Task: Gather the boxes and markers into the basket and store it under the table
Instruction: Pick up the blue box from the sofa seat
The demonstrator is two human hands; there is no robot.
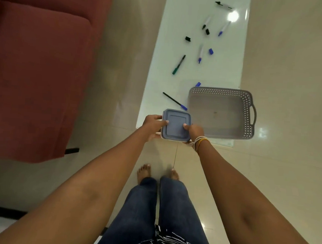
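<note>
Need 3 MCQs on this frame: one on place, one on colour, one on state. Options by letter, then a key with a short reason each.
1. Where does the basket sit?
A. on the sofa
B. at the near end of the table, right side
C. on the floor under the table

2. What colour is the lid of the box?
A. red
B. green
C. blue-grey

3. How is the box held?
A. by both hands, one at each side
B. by the left hand alone
C. by no hand; it lies in the basket

Key:
1 B: the basket rests on the white tabletop near the person, right of the box.
2 C: the lid shows blue-grey from above.
3 A: the left hand and the right hand each grip a side, thumbs on the lid.
</note>
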